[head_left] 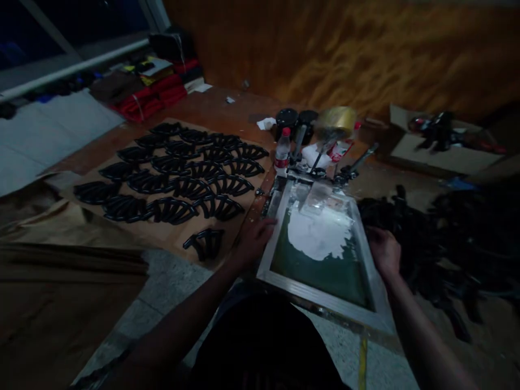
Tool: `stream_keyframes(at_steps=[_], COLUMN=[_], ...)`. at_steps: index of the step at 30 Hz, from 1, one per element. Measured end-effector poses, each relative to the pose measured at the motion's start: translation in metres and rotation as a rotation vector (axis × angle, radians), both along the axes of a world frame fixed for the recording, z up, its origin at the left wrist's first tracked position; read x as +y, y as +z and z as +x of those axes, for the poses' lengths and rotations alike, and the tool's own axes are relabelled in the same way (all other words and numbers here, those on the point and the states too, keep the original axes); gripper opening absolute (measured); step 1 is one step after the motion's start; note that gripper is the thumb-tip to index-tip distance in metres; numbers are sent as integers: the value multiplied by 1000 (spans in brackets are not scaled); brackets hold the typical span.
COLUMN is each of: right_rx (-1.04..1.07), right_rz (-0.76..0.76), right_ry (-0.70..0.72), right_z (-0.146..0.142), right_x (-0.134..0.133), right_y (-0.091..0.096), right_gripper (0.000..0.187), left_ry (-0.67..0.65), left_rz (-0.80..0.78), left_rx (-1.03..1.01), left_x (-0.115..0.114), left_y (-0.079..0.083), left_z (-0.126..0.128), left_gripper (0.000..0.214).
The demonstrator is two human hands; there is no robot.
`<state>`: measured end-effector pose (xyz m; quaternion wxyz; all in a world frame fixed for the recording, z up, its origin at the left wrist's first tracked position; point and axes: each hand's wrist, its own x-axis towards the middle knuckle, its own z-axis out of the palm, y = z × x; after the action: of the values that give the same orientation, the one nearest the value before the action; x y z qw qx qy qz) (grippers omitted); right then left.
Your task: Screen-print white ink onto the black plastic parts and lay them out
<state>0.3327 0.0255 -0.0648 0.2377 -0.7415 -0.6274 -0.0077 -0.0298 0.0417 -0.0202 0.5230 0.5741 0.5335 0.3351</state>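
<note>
A silk-screen frame (325, 300) with a metal rim and a green mesh lies tilted in front of me, with white ink (319, 235) spread over its upper half. My left hand (254, 238) grips the frame's left rail, fingers curled over the edge. My right hand (384, 252) is closed on the right rail. Several black fan-shaped pieces (182, 173) lie in rows on brown paper (65, 216) to the left. One such piece (205, 242) lies apart, just left of my left hand.
A water bottle with a red cap (282, 150), black jars (294, 122) and a roll of tape (336, 122) stand behind the frame. A heap of black pieces (442, 238) lies at the right. A cardboard box (442, 146) and folded red cloth (154, 95) sit farther back.
</note>
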Motion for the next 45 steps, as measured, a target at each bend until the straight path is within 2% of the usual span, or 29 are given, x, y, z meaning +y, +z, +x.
stream_keyframes(at_steps=[1,3,5,6,9,11,13,16,18,20,22,25,28,30,32,35,38,41,43,45], right_rx=[8,-23,-112,-160,-219,-226,-251,-255,-218,-172,-140,-154,-181,-155,-98,-25,-2,111,236,315], right_rz=[41,100,68,3,-287,-424,-457,-424,-408,-415,-407,-286,-176,-182,-223,-232,-213,-101,26,72], right_ry=[-16,42,171,228,315,335,414,670,833,886,794,652,752,831,812,603,386,222,84,-35], right_z=[-2,-24,-59,-76,-115,-126,-128,-120,-113,-108,-108,-114,-116,-114,-112,-116,-108,-66,-24,12], right_x=[8,28,49,58,67,55,34,1,-8,-5,3,3,-16,-25,-21,13,56,80,80,71], right_y=[8,24,40,46,54,50,43,38,41,46,47,33,14,10,18,42,68,82,80,67], right_gripper=[43,49,59,57,31,19,17,21,23,24,21,23,30,29,27,36,52,50,43,42], left_ry=[-22,-45,-50,-48,-57,-73,-84,-71,-61,-55,-57,-55,-33,-20,-18,-52,-48,16,47,59], left_rz=[-36,-94,-105,-94,-77,-84,-88,-82,-97,-126,-142,-131,-126,-128,-129,-142,-104,-64,-45,12], left_rx=[9,40,95,125,183,175,150,128,129,134,136,128,109,112,113,61,32,13,-8,-76], left_x=[-3,-5,-4,-3,0,0,0,-1,-1,0,0,-1,-2,-3,-3,-1,3,11,19,31], left_y=[-17,-46,-67,-73,-79,-80,-82,-87,-88,-87,-84,-80,-79,-78,-75,-64,-43,-14,10,34], left_z=[-1,0,2,2,4,3,3,2,2,3,3,4,5,5,4,1,-3,-2,2,10], left_gripper=[42,56,59,58,55,55,56,55,54,54,54,56,55,55,56,60,60,48,45,50])
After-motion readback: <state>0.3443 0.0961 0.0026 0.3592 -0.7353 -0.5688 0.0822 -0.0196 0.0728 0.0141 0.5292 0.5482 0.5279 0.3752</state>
